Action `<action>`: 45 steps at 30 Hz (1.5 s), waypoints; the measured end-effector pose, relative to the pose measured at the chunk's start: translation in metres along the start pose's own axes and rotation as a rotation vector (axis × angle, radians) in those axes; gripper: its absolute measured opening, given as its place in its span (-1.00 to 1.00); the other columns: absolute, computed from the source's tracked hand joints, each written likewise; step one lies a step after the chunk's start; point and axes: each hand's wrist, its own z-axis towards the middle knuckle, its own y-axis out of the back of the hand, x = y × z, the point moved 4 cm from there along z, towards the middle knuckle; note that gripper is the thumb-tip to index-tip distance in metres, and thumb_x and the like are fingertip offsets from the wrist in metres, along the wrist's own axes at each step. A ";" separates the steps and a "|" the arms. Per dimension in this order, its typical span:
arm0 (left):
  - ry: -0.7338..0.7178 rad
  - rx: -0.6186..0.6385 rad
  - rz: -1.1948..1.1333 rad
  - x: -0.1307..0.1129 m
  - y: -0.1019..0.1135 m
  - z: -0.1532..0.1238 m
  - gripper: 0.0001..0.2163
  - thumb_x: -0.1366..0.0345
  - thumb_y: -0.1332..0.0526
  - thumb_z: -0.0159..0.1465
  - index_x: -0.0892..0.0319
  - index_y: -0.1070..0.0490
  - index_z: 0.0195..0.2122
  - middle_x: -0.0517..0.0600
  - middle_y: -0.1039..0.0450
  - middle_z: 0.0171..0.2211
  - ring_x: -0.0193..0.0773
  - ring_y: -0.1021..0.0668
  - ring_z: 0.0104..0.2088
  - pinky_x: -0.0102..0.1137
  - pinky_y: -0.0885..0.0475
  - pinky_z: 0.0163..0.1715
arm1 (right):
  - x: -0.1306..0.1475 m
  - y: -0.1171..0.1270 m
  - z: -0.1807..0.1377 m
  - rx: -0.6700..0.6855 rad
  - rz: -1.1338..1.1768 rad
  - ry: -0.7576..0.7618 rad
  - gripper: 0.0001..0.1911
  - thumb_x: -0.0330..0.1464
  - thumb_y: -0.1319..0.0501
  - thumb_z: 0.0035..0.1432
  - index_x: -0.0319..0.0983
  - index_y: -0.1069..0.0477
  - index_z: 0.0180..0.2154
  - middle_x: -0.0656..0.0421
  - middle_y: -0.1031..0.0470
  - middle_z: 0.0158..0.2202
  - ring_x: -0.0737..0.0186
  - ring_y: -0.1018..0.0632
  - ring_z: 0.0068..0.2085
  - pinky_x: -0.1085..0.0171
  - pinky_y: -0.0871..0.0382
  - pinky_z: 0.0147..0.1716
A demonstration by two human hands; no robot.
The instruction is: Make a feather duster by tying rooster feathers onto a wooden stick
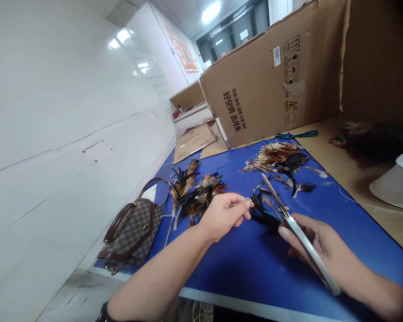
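My left hand is closed in a pinch over the blue table, with a small pale tip showing at the fingertips. Dark feathers reach from that pinch towards my right hand. Scissors with pale handles are gripped in my right hand, their blades pointing up and away beside the feathers. Whether my right fingers also touch the feathers, I cannot tell. Beyond my left hand lies a pile of brown and black feathers. Another pile, tan and dark feathers, spreads farther back.
A patterned brown handbag stands at the table's left edge by the white wall. Large cardboard rises along the back. A green cord lies near its foot. On the right are a dark furry bundle and a whitish bowl-like object.
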 end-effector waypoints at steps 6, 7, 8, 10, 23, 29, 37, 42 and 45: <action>0.022 -0.061 0.026 -0.002 0.009 -0.002 -0.68 0.06 -0.40 0.18 0.26 -0.46 -0.36 0.04 -0.56 -0.47 -0.47 -0.39 -0.67 -0.51 -0.13 -0.65 | 0.006 -0.009 -0.002 0.103 -0.030 -0.053 -0.60 0.01 -0.27 0.24 -0.21 -0.41 -0.32 0.22 -0.36 -0.51 0.24 -0.43 -0.48 0.30 -0.36 -0.53; 0.024 -0.064 0.012 -0.002 0.009 -0.002 -0.68 0.09 -0.43 0.16 0.26 -0.46 -0.36 0.04 -0.56 -0.47 -0.47 -0.40 -0.67 -0.52 -0.14 -0.65 | 0.006 -0.010 -0.003 0.103 -0.034 -0.046 -0.60 0.01 -0.28 0.23 -0.21 -0.42 -0.32 0.23 -0.37 -0.50 0.26 -0.42 -0.48 0.31 -0.37 -0.52; 0.021 -0.073 -0.001 -0.002 0.010 -0.003 -0.68 0.11 -0.45 0.13 0.26 -0.45 -0.35 0.04 -0.56 -0.48 -0.47 -0.40 -0.66 -0.52 -0.16 -0.64 | 0.004 -0.010 -0.003 0.097 -0.039 -0.037 -0.60 0.01 -0.29 0.21 -0.21 -0.43 -0.32 0.23 -0.38 -0.50 0.27 -0.41 -0.49 0.31 -0.37 -0.52; 0.003 -0.100 -0.016 -0.003 0.011 -0.003 -0.67 0.14 -0.48 0.08 0.27 -0.46 -0.35 0.03 -0.56 -0.49 -0.48 -0.39 -0.66 -0.51 -0.18 -0.62 | 0.000 -0.011 -0.003 0.076 -0.061 -0.022 -0.60 0.01 -0.31 0.19 -0.21 -0.44 -0.32 0.22 -0.42 -0.48 0.27 -0.41 -0.49 0.31 -0.34 -0.54; -0.053 -0.170 0.122 -0.017 0.011 -0.008 -0.78 0.19 -0.40 0.15 0.28 -0.56 -0.46 -0.12 -0.26 -0.67 -0.46 -0.24 -0.61 -0.46 -0.07 -0.56 | 0.021 -0.011 -0.004 -0.044 -0.647 0.122 -0.57 0.08 -0.15 0.30 -0.14 -0.36 -0.33 0.11 -0.55 -0.46 0.11 -0.56 -0.48 0.23 -0.28 -0.52; -0.074 -0.176 0.119 -0.011 0.019 -0.005 -0.80 0.21 -0.37 0.18 0.27 -0.56 -0.44 -0.12 -0.27 -0.65 -0.45 -0.23 -0.59 -0.45 -0.06 -0.55 | 0.012 -0.012 -0.004 -0.125 -0.803 0.253 -0.57 0.09 -0.11 0.34 -0.14 -0.28 -0.30 0.12 -0.54 -0.47 0.09 -0.59 -0.50 0.22 -0.30 -0.52; -0.049 -0.136 0.083 -0.007 0.020 -0.003 -0.80 0.21 -0.35 0.20 0.28 -0.56 -0.41 -0.10 -0.30 -0.64 -0.46 -0.23 -0.60 -0.45 -0.05 -0.55 | 0.004 -0.011 -0.003 -0.125 -0.888 0.275 -0.57 0.09 -0.08 0.36 -0.14 -0.24 -0.29 0.14 -0.52 -0.48 0.10 -0.59 -0.51 0.23 -0.31 -0.53; -0.064 -0.129 0.138 -0.008 0.018 -0.002 -0.80 0.21 -0.33 0.21 0.27 -0.56 -0.41 -0.11 -0.27 -0.65 -0.44 -0.24 -0.60 -0.43 -0.07 -0.55 | 0.005 -0.009 -0.001 -0.169 -0.967 0.305 -0.56 0.08 -0.07 0.36 -0.15 -0.23 -0.28 0.15 -0.52 -0.47 0.11 -0.57 -0.54 0.22 -0.27 -0.56; -0.047 -0.143 0.162 -0.006 0.017 -0.001 -0.81 0.22 -0.32 0.20 0.27 -0.55 -0.42 -0.11 -0.27 -0.66 -0.43 -0.24 -0.60 -0.43 -0.08 -0.54 | 0.004 -0.009 0.000 -0.182 -0.987 0.324 -0.56 0.09 -0.06 0.36 -0.15 -0.23 -0.29 0.16 -0.51 -0.49 0.11 -0.58 -0.54 0.22 -0.26 -0.55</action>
